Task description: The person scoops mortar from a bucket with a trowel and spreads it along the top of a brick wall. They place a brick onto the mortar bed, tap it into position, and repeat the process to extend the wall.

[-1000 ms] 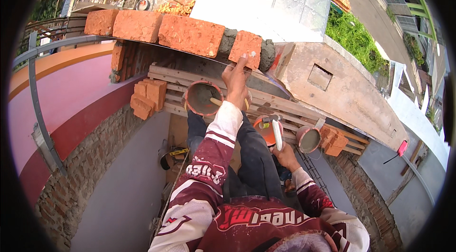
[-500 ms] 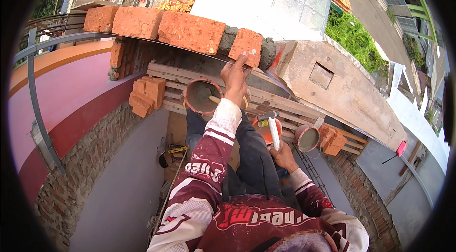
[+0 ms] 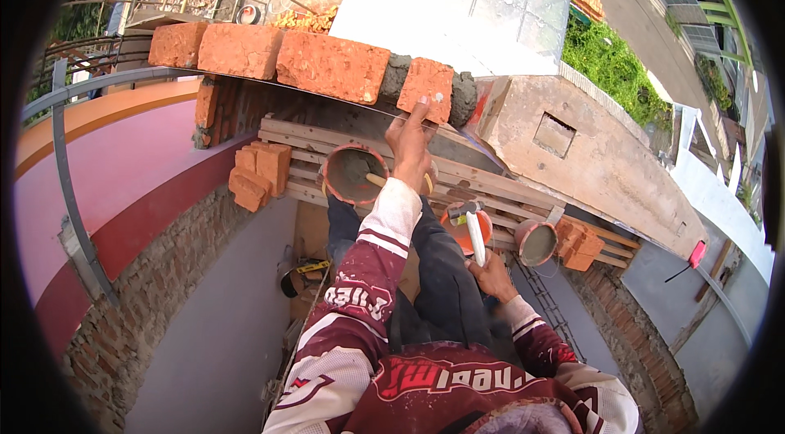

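Observation:
My left hand [image 3: 409, 143] reaches to the top of the wall and grips the lower end of a short orange brick [image 3: 427, 84], thumb on its upper face. Grey mortar [image 3: 394, 78] lies between this brick and the longer brick [image 3: 334, 66] to its left, and another lump of mortar [image 3: 464, 98] is against its right side. Lower down, my right hand [image 3: 492, 277] is closed round the white handle of a hammer [image 3: 475, 236], its head pointing away from me. Beneath the hammer head is an orange bucket [image 3: 488, 223].
A mortar bucket [image 3: 326, 180] with a wooden tool handle in it stands on the slatted planks [image 3: 458, 168]. A smaller mortar bucket [image 3: 520, 239] is at right. Brick stacks sit at left [image 3: 266, 166] and right [image 3: 579, 244]. A taut string [image 3: 253, 84] runs along the brick row.
The whole scene has shifted slightly down and to the right in the view. Both hands keep nearly the same places on the brick and the hammer.

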Tool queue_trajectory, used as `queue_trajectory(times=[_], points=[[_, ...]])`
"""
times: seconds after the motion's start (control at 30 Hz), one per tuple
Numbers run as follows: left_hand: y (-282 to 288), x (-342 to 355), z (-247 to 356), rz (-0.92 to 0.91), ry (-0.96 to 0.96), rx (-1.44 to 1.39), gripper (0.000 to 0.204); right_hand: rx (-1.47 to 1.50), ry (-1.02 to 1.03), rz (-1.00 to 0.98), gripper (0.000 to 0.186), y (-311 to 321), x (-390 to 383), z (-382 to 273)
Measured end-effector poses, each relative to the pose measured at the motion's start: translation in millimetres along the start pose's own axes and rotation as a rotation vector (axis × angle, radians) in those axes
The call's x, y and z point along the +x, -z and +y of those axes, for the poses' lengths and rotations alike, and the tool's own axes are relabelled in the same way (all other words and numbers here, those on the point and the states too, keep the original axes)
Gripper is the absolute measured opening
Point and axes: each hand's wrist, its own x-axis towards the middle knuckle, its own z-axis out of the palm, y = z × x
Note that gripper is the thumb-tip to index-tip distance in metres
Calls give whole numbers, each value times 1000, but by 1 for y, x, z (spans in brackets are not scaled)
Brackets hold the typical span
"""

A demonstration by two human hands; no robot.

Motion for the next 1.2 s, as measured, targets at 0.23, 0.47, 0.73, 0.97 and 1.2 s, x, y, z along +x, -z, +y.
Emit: queue_trajectory(times=[0.23, 0.47, 0.73, 0.97, 1.2], points=[[0, -2, 2, -22, -1, -32, 28, -28, -47, -23, 41, 0, -2, -6], [1, -1, 4, -38, 29, 24, 43, -106, -58, -10, 41, -4, -2, -6], [58, -18, 0, -89, 34, 282, 79, -139, 333, 158, 33, 12, -48, -19], [237, -57, -22, 49, 186, 996, 64, -396, 565, 529, 25, 123, -124, -88], [368, -132, -6, 121, 603, 1900, 122, -606, 486, 825, 31, 255, -141, -118]])
